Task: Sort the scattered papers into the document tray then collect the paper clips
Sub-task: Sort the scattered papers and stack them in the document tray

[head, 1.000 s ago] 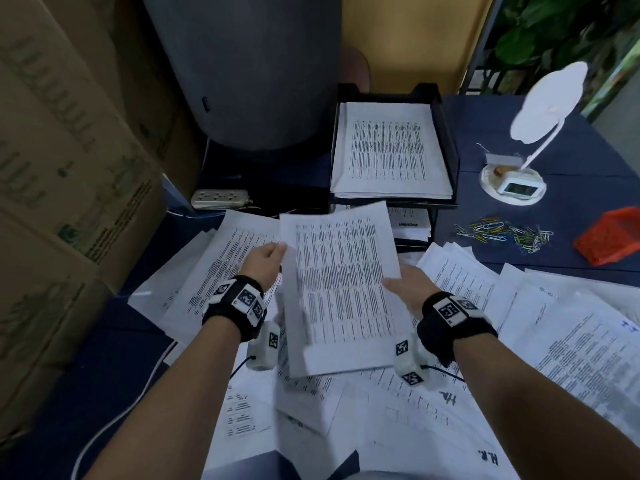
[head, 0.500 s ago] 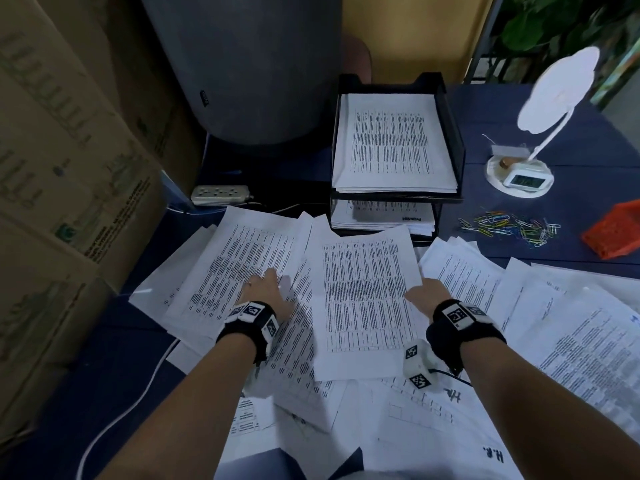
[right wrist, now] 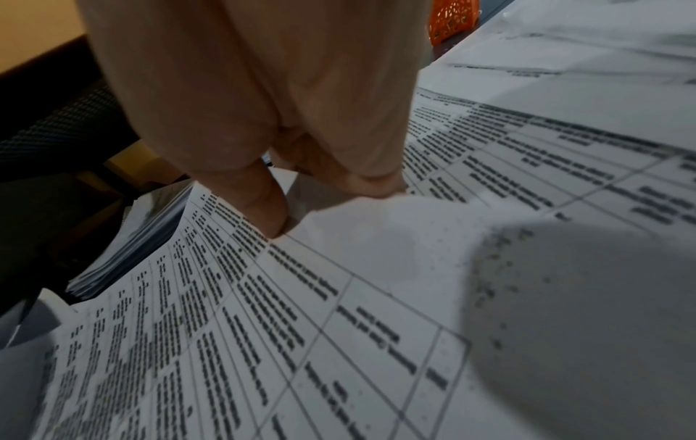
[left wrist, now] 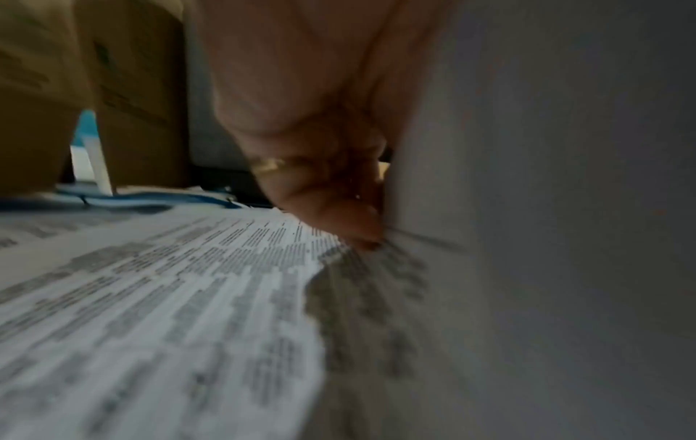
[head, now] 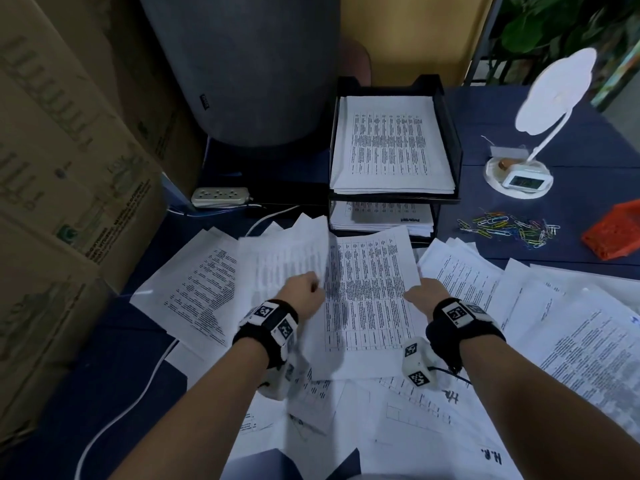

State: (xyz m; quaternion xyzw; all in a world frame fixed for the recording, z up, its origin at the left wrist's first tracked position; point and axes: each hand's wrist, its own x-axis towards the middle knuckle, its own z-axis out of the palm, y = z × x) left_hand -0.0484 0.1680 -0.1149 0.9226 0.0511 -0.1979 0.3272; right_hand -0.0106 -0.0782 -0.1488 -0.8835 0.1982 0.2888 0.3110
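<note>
**Both hands on sheets at frame centre, in front of the document tray**

The left hand [head: 302, 295] sits left of centre in the head view, fingers curled, pinching the edge of a blurred sheet [head: 287, 261] that stands lifted off the pile. In the left wrist view the fingertips [left wrist: 354, 226] meet that upright paper at its lower edge; the picture is blurred, so the exact finger placement is uncertain.

The right hand [head: 425, 296] sits right of centre, thumb and fingers closed on the right edge of a printed table sheet [head: 370, 289]. In the right wrist view the thumb [right wrist: 263, 202] presses on the top face of this sheet.

The scattered papers [head: 540, 327] cover the lower half of the frame, overlapping on the blue table [head: 588, 140]. The document tray [head: 453, 150], black and two-tiered, stands at upper centre just beyond the held sheets; each tier carries a stack of paper.

The paper clips [head: 509, 228] lie in a loose coloured heap at right of the tray, on bare table. An orange basket [head: 613, 233] sits at the right edge, near the clips. A white desk lamp [head: 519, 174] stands at upper right. Cardboard boxes [head: 69, 168] fill the left side.
</note>
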